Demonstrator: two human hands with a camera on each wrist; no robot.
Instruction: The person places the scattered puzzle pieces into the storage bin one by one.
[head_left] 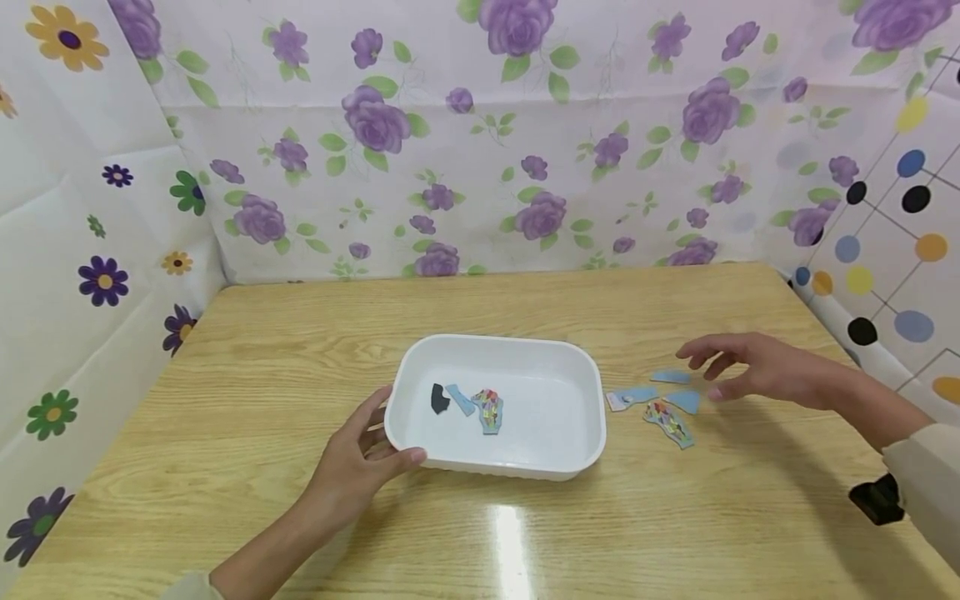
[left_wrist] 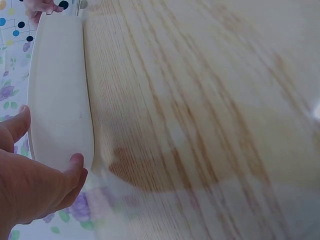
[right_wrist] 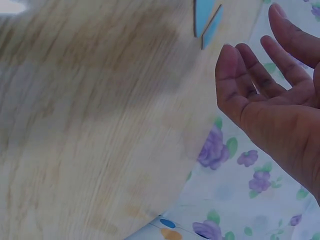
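Observation:
My left hand (head_left: 347,463) grips the white plastic tray (head_left: 555,348) at its left end, thumb by the front rim and fingers along the side. Inside the tray lie a black puzzle-like piece (head_left: 439,398), a narrow light-blue piece (head_left: 461,400) and a multicoloured piece (head_left: 491,412). My right hand (head_left: 761,369) hovers at the right with loosely bent fingers, holding nothing. Just left of its fingertips, on the table, are a curved blue piece (head_left: 670,377), a blue wedge (head_left: 684,401), a blue-and-pink piece (head_left: 632,397) and another multicoloured piece (head_left: 671,423).
The wood-grain table (head_left: 300,333) carries the tray near its middle. A small black object (head_left: 877,500) lies at the right edge by the sleeve. Flowered sheeting (head_left: 480,167) hangs behind the table, and a dotted sheet (head_left: 892,250) stands along the right.

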